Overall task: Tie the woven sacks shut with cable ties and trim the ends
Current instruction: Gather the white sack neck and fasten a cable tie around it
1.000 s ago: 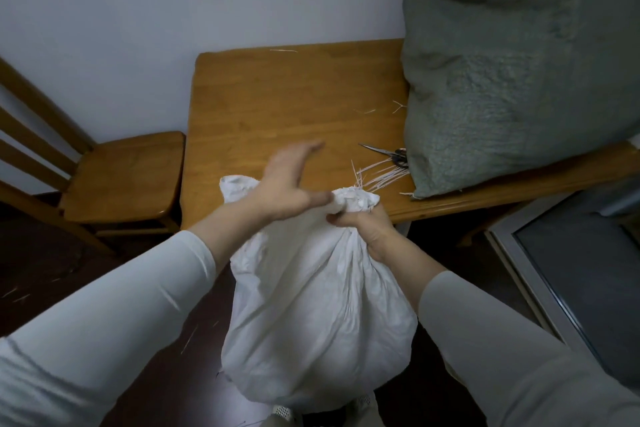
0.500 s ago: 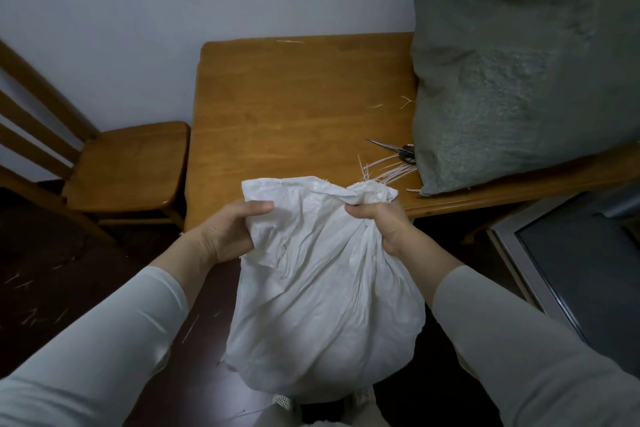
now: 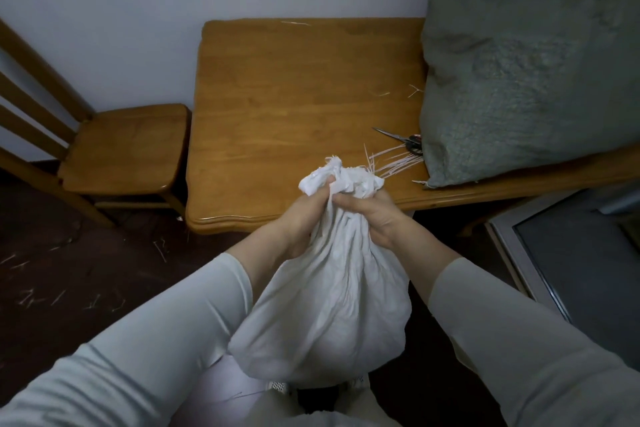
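Observation:
A filled white woven sack (image 3: 329,308) hangs in front of me, below the table's front edge. Its mouth is bunched into a tight neck. My left hand (image 3: 301,218) and my right hand (image 3: 367,215) both grip that neck, side by side and touching. A crumpled tuft of sack fabric sticks up above my fingers. A bundle of white cable ties (image 3: 394,161) lies on the wooden table (image 3: 294,107) just beyond the sack top. Scissors (image 3: 403,140) lie behind the ties, handles partly under a large grey-green sack (image 3: 526,55).
The grey-green sack fills the table's right side and leans on the wall. A wooden chair (image 3: 121,152) stands left of the table. Trimmed tie ends litter the dark floor (image 3: 62,288) on the left. A grey framed panel (image 3: 581,260) lies at the right.
My left hand went from hovering open, to gripping the sack's spread left rim, to closing beside my right hand. The sack mouth is now gathered into a narrow neck.

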Available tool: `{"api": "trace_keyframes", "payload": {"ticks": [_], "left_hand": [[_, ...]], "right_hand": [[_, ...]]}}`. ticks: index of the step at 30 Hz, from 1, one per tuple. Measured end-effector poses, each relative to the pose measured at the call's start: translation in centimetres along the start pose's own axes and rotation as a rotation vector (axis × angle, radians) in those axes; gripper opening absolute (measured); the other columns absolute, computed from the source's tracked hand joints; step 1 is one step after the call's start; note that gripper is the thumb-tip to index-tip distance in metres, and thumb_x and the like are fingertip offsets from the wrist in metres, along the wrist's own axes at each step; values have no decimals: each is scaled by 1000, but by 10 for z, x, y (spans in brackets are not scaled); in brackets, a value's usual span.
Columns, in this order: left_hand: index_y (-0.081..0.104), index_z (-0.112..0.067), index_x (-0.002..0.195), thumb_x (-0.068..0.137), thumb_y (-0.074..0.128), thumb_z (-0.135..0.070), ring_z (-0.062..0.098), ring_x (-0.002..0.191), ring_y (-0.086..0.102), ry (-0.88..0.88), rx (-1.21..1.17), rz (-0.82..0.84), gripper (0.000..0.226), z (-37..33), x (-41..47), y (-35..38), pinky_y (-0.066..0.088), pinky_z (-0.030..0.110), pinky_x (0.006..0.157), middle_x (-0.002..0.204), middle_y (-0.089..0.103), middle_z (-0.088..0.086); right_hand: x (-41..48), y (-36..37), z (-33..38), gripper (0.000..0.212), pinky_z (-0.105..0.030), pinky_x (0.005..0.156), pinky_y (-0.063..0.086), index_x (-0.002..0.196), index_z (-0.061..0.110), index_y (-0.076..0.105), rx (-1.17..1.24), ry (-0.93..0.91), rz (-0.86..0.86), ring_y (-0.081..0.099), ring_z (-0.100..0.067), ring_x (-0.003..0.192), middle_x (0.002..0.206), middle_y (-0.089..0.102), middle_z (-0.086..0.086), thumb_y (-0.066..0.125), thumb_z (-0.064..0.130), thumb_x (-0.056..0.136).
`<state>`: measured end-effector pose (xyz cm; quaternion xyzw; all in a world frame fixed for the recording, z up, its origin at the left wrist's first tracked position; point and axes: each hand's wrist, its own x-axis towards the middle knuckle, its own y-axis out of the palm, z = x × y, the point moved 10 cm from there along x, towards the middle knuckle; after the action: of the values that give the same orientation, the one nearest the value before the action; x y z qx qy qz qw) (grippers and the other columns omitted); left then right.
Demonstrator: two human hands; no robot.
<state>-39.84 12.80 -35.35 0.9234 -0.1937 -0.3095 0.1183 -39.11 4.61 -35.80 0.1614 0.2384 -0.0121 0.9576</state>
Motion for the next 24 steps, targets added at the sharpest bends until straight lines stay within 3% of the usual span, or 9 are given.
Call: {"api": "trace_keyframes", "payload": {"ticks": [3,6,8,10,13,16,18,21,24], "left_hand": [[56,-11,128,97,36,-47,25,110,63,-81,-108,41,52,3,0,8,50,35,93,122,64,12],[58,-9,123,97,34,-47,23,98,67,-100,-201,96,52,0,-3,8,53,32,81,111,68,12],[59,-7,121,93,43,-41,25,102,65,-42,-227,184,47,-9,-7,8,50,35,88,112,66,14],[55,-12,113,71,64,-37,22,100,63,31,-35,121,50,-8,-8,-12,50,33,88,113,61,12],[34,-25,113,38,81,-52,13,119,47,86,443,-141,93,4,-9,-57,40,36,105,128,47,-3],[6,-34,141,41,85,-60,21,144,12,115,854,-8,131,22,-7,-35,8,46,120,148,21,-7],[-4,-21,149,45,80,-64,18,146,-5,136,1045,49,140,35,3,-11,-13,43,118,154,12,-1],[31,-16,142,35,68,-72,19,140,28,250,882,-36,127,39,14,3,20,42,118,146,38,2],[51,-20,126,54,63,-55,12,113,55,281,562,-235,80,39,10,-4,43,27,95,121,61,-2]], "right_hand": [[-4,14,1,41,-31,80,58,99,12,64,-111,3,95,71,-16,82,87,74,-3,68,-17,70],[1,14,5,44,-35,88,54,94,14,65,-224,-45,17,69,-19,89,91,72,-3,75,-15,63],[2,6,7,41,-32,86,52,90,18,63,-198,-63,-95,66,-17,89,91,69,1,76,-12,64],[3,-5,6,40,-31,83,50,85,21,60,-128,-51,-194,64,-15,85,88,68,4,76,-10,64],[6,-12,-2,53,-41,93,50,100,14,63,-72,34,-280,66,-22,95,100,70,-3,83,1,53],[9,-8,-11,89,-47,89,53,114,10,60,-108,144,-339,68,-28,96,106,70,-8,87,15,30],[9,-4,-13,82,-39,74,57,118,7,58,-134,204,-362,68,-27,89,107,69,-9,86,13,41],[6,-4,-15,61,-27,53,47,120,3,56,-116,256,-447,65,-26,81,108,67,-13,81,5,64],[5,-7,-22,58,-31,61,49,121,5,56,-70,269,-517,64,-28,87,110,67,-12,81,11,69]]}}
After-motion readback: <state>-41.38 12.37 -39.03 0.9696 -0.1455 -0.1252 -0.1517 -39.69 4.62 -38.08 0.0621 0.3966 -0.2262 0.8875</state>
